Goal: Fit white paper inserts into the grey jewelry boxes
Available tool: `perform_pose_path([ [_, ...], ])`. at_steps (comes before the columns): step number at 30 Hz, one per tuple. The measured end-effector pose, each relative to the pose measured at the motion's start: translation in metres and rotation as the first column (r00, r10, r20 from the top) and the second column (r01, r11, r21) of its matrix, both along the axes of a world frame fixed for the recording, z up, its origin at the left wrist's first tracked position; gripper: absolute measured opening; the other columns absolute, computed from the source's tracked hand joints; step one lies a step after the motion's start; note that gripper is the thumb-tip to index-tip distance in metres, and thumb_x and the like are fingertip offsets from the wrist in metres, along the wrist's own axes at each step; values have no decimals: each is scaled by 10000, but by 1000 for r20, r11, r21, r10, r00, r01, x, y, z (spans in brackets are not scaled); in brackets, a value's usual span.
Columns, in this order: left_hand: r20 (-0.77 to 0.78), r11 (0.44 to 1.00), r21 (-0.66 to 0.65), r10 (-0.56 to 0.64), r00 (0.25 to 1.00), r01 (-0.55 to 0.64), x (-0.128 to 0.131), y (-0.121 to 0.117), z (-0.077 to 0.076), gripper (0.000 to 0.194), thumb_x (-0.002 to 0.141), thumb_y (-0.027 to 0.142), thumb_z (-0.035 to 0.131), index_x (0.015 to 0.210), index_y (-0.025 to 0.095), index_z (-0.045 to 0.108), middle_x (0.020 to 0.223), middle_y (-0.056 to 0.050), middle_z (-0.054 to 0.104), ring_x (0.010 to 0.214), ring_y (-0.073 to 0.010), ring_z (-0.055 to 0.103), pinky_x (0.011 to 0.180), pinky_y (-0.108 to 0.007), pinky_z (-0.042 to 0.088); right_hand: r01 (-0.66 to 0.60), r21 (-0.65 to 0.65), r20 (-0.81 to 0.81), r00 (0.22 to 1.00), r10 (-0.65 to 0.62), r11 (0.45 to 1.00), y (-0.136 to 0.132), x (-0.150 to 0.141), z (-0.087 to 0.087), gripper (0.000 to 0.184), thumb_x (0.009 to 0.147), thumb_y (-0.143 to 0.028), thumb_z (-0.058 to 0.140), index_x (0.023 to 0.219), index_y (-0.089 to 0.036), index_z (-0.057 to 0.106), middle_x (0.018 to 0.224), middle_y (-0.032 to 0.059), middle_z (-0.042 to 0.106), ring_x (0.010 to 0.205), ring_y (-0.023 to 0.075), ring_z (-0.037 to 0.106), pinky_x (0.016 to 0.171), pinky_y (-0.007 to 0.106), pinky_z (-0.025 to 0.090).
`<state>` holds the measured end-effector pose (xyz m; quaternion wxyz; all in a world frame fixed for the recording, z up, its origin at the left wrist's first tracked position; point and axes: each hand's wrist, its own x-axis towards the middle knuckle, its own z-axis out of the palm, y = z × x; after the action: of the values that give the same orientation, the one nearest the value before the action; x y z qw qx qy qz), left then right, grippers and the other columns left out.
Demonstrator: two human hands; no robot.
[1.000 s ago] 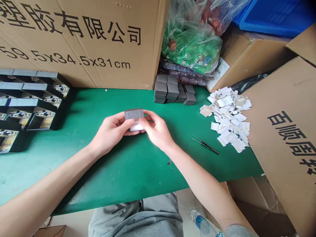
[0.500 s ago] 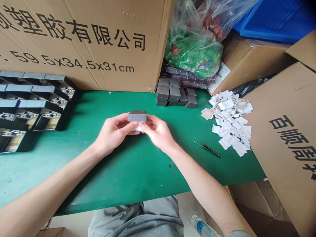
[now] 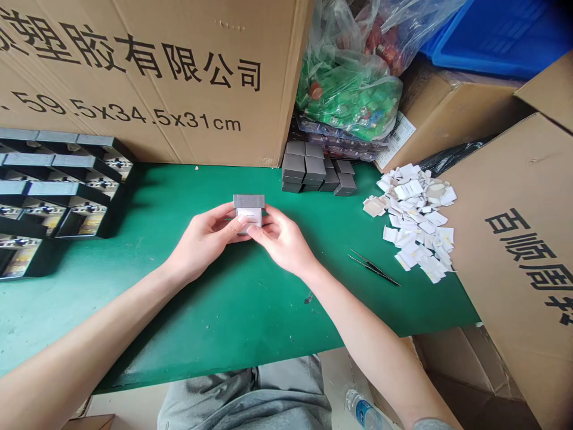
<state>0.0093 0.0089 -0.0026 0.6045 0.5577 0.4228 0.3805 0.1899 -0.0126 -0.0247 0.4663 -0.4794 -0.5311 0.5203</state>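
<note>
A small dark grey box (image 3: 249,202) is held up over the green table, its white printed face (image 3: 251,214) turned toward me. My left hand (image 3: 210,237) is closed around the box's left side, with the thumb pressed on the white face. From the right, my right hand (image 3: 285,242) grips the same box, its thumb tip low on that face. The fingers behind the box are partly hidden. Beyond my right hand, several similar grey boxes (image 3: 314,169) stand stacked.
Black open cases (image 3: 85,194) stand in rows at the left. Tweezers (image 3: 375,268) and a heap of white card pieces (image 3: 423,224) lie on the right of the green table (image 3: 215,334). Large cartons (image 3: 188,140) border it, with a bag of green parts (image 3: 353,98) behind.
The box has tilted in my hands, so more of its white printed face shows and its dark top no longer does. Both hands remain on it.
</note>
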Motion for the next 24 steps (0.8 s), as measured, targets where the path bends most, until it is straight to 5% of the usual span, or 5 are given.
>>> perform_pose_path([
  [9, -45, 996, 53, 80, 996, -78, 1, -1, -4, 554, 785, 571, 879, 1167, 187, 768, 1095, -79, 816, 1007, -308, 781, 880, -417, 693, 28, -85, -105, 994, -37, 996, -1, -1, 0, 870, 696, -484, 968, 1443, -306, 559, 904, -14, 757, 874, 230, 785, 845, 396, 681],
  [17, -52, 997, 14, 70, 996, -70, 0, -1, -1, 557, 778, 583, 887, 1182, 208, 805, 1075, -86, 823, 912, -285, 800, 816, -392, 710, -83, -42, -84, 993, 79, 996, -1, 2, 7, 582, 848, -681, 781, 1204, -227, 703, 1059, 60, 787, 944, 215, 749, 815, 343, 643],
  [24, -62, 1000, -27, -14, 998, 12, 0, 2, 3, 595, 810, 645, 834, 1228, 222, 807, 1196, -94, 808, 985, -295, 797, 874, -387, 703, -35, 6, -43, 998, 35, 999, -1, 0, 1, 562, 901, -643, 742, 1271, -228, 665, 1011, 58, 797, 915, 224, 751, 730, 331, 645],
])
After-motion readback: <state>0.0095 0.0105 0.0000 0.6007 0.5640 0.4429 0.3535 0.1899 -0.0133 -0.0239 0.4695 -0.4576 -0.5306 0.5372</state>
